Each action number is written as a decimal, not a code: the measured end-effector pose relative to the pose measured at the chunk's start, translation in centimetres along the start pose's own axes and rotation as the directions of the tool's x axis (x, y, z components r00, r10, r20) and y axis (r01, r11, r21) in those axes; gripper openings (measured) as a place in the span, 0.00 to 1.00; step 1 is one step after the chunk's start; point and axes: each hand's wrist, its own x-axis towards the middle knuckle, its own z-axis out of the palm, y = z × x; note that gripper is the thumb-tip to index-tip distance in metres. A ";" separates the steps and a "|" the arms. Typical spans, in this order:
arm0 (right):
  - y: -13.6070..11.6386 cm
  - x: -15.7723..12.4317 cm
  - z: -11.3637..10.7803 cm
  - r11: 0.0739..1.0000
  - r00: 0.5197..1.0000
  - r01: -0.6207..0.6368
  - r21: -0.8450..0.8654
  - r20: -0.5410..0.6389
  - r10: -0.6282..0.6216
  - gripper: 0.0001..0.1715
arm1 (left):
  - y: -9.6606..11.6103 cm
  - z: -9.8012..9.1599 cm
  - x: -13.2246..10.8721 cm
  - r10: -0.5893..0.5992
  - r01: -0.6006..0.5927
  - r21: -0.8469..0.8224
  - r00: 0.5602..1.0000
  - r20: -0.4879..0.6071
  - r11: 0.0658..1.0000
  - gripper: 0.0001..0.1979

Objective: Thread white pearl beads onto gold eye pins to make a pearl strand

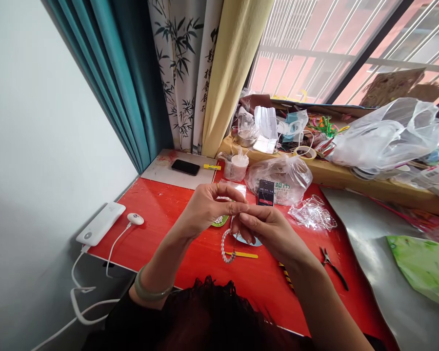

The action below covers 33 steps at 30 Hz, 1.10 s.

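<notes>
A bracelet of white pearl-like beads [225,246], with a few darker beads at its lower right, hangs in a loop below my two hands. My left hand [208,207] is closed, thumb and forefinger pinched at the bracelet's thin cord. My right hand [265,224] is closed too, its fingertips meeting the left ones over the cord. The cord itself barely shows between the fingers. Behind the hands are a green dish [219,222] of small white beads and a light-blue dish [254,240], both partly hidden. A yellow strip [243,255] lies on the red table under the bracelet.
Pliers [332,268] and a yellow-black handled tool [287,278] lie on the right. A phone [266,192] showing a timer stands by a plastic bag [292,175]. Clear packets [312,212] lie near it. A black phone [185,167] and a white power bank [100,224] are left.
</notes>
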 end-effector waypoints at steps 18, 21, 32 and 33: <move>4.0 0.3 0.4 0.704 0.841 -0.070 -0.707 -0.422 -0.340 0.13 | -3.3 -0.6 2.7 0.156 -0.082 0.607 0.985 -0.070 0.791 0.08; 4.8 -0.1 0.2 0.614 0.845 -0.066 -0.787 -0.370 -0.385 0.15 | -4.1 -1.3 3.1 0.057 -0.045 0.542 0.998 -0.006 0.839 0.03; 7.6 -2.0 -1.7 0.578 0.792 -0.108 -0.809 -0.421 -0.441 0.15 | -6.7 -1.9 5.4 -0.133 0.086 0.393 0.987 0.095 0.915 0.07; 7.8 -2.4 -1.9 0.606 0.784 -0.126 -0.785 -0.453 -0.425 0.15 | -7.4 -2.4 5.8 -0.135 0.091 0.418 0.988 0.077 0.904 0.06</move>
